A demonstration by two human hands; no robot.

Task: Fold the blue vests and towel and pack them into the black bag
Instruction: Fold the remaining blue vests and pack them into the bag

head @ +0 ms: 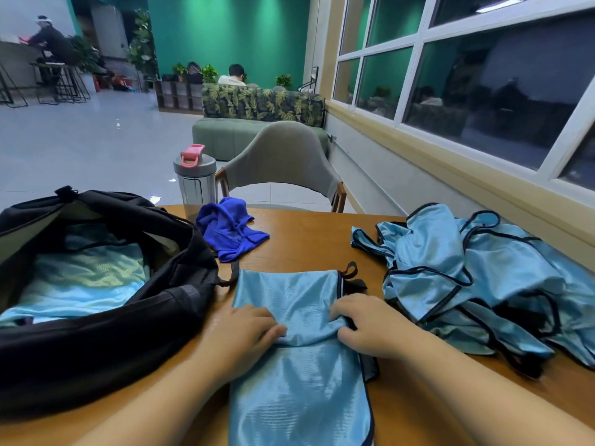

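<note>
The wooden worktop [309, 239] carries everything under and around both hands. The black bag [106, 317] lies just to the outer side of the left hand [244, 333], its mouth gaping wide, and light blue cloth [83, 278] lies flat inside it, probably folded vests, though the weave blurs there. On the outer side of the right hand [373, 326] sits a loose heap of blue vests [467, 278] with dark piping, crumpled and overlapping one another. Between and beneath the hands lies one blue vest [299, 365], spread lengthwise away from the person, with a creased ridge running across it at the knuckles. The left hand rests on the vest's near-left edge, fingers bent and pressing down on the ridge of cloth. The right hand has fingers and thumb curled into a bunch of the fabric at the opposite edge, gripping it. The two hands lie a little apart with the ridge between them. Beyond the left hand, just past the bag's rim, a deep blue towel [230, 231] sits crumpled. Farther beyond it stands a clear bottle [194, 181] with a grey lid and pink flip cap.
</note>
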